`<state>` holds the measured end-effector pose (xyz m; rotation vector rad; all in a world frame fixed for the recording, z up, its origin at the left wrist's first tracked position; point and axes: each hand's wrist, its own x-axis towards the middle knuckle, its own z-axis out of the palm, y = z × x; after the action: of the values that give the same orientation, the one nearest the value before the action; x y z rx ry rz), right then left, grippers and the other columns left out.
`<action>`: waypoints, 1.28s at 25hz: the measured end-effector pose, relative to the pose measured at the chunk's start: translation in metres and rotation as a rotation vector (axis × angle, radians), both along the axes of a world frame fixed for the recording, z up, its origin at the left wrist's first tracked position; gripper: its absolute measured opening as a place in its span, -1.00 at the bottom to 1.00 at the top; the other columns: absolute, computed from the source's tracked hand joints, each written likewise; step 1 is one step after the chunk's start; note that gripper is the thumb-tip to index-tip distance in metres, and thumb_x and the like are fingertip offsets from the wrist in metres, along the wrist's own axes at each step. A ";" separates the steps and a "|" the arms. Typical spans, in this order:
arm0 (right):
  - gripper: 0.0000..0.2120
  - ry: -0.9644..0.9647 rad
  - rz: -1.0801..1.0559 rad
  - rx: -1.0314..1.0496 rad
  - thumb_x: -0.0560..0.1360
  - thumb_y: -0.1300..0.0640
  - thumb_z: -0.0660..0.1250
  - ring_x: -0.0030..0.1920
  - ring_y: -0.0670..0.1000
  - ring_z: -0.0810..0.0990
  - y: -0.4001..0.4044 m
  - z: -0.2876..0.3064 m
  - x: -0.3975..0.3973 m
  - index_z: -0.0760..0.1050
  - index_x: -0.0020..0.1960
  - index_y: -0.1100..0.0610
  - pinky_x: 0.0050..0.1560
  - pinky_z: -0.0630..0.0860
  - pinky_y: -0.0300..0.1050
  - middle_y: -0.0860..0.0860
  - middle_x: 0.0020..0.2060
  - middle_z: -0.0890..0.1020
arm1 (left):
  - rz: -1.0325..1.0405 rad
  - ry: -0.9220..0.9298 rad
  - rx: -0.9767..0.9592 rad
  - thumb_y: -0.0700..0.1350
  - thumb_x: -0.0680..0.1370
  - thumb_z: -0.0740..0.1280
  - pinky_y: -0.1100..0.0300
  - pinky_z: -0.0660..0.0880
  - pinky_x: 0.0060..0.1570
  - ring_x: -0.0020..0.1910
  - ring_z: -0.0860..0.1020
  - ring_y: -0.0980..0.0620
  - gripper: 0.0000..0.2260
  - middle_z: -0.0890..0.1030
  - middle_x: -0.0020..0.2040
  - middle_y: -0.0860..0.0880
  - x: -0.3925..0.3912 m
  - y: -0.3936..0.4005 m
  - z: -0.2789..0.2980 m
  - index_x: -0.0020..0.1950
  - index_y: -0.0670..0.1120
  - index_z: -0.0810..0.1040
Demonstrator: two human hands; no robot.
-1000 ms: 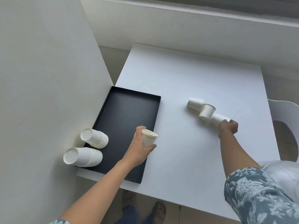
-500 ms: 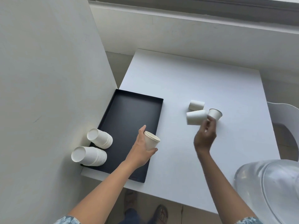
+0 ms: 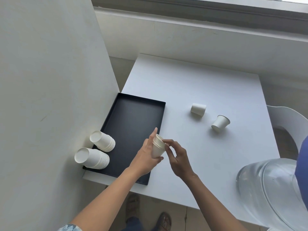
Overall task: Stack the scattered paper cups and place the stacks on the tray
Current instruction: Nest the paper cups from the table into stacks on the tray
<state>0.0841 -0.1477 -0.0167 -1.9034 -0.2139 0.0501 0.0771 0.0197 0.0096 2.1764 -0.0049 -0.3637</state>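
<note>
Two nested cups (image 3: 158, 148) sit gripped in my left hand (image 3: 146, 157); my right hand (image 3: 177, 157) pinches the upper cup's rim over the tray (image 3: 133, 114) edge.

Soft, even daylight; sharp centre, bent edges.

Light came from the window (image 3: 216, 7) at the top, leaving the white worktop (image 3: 191, 90) bright without glare. Cups (image 3: 198, 110) cast faint short shadows towards the camera. Wide-angle distortion bowed the wall (image 3: 41, 80) on the left; the near object at lower right was blurred.
</note>
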 end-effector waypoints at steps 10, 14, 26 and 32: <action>-0.71 0.021 0.181 -0.007 0.68 0.00 0.19 0.36 0.00 0.53 -0.011 0.000 -0.014 0.50 0.37 -0.10 0.32 0.45 -0.24 -0.14 0.29 0.57 | -0.039 0.029 0.014 0.04 0.50 0.48 0.01 0.64 -0.02 0.02 0.57 0.00 -0.47 0.37 0.18 0.09 -0.005 0.001 -0.012 0.28 0.23 0.20; -0.64 0.010 0.083 -0.005 0.64 -0.08 0.23 0.39 -0.03 0.48 -0.003 -0.001 -0.019 0.38 0.42 -0.12 0.35 0.44 -0.18 -0.18 0.34 0.50 | 0.029 0.014 -0.006 0.27 0.47 0.41 0.07 0.60 0.01 0.08 0.55 0.02 -0.33 0.30 0.28 0.09 -0.001 0.012 -0.004 0.45 0.28 0.12; -0.63 0.015 -0.021 0.006 0.60 0.02 0.29 0.29 -0.05 0.54 -0.012 -0.008 -0.024 0.34 0.38 -0.11 0.24 0.45 -0.23 -0.20 0.31 0.48 | -0.161 0.044 0.827 0.15 0.41 0.46 0.03 0.43 0.00 0.00 0.55 -0.03 -0.41 0.49 0.23 0.16 0.060 0.167 0.105 0.32 0.20 0.22; -0.61 0.045 -0.040 -0.025 0.61 0.07 0.31 0.28 -0.06 0.53 -0.019 -0.014 -0.034 0.32 0.38 -0.17 0.19 0.44 -0.31 -0.21 0.32 0.47 | -0.542 0.084 1.401 -0.02 0.42 0.47 0.05 0.30 0.01 0.17 0.55 0.04 -0.37 0.46 0.26 0.11 0.071 0.183 0.097 0.43 0.23 0.30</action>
<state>0.0499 -0.1666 -0.0303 -1.9285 -0.1457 0.0688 0.1478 0.2023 0.1070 3.5293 -0.4100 -0.9668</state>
